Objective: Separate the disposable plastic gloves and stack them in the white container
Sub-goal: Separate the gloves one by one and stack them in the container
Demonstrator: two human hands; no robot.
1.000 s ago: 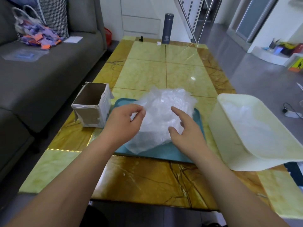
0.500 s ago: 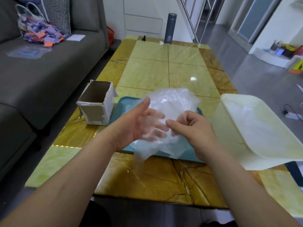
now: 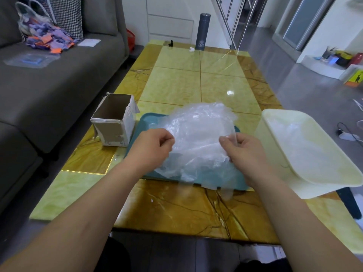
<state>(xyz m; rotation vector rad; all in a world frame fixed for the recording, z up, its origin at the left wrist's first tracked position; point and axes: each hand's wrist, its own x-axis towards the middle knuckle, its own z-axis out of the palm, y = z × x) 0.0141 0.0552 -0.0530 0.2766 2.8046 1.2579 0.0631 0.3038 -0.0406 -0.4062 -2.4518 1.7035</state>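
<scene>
A crumpled pile of clear plastic gloves (image 3: 198,122) lies on a teal tray (image 3: 220,176) in the middle of the table. One thin glove (image 3: 196,154) is stretched between my hands above the tray's front. My left hand (image 3: 153,148) pinches its left edge with curled fingers. My right hand (image 3: 243,150) pinches its right edge between thumb and fingers. The white container (image 3: 314,154) stands at the right, tilted toward me, with clear gloves (image 3: 294,138) lying inside.
An open cardboard box (image 3: 114,120) stands left of the tray. A dark flask (image 3: 202,32) and small bits sit at the table's far end. A grey sofa (image 3: 49,79) runs along the left; a cable lies on the floor at right.
My left hand went from flat under the glove to pinching its edge. Both hands moved apart, spreading one glove between them above the tray.
</scene>
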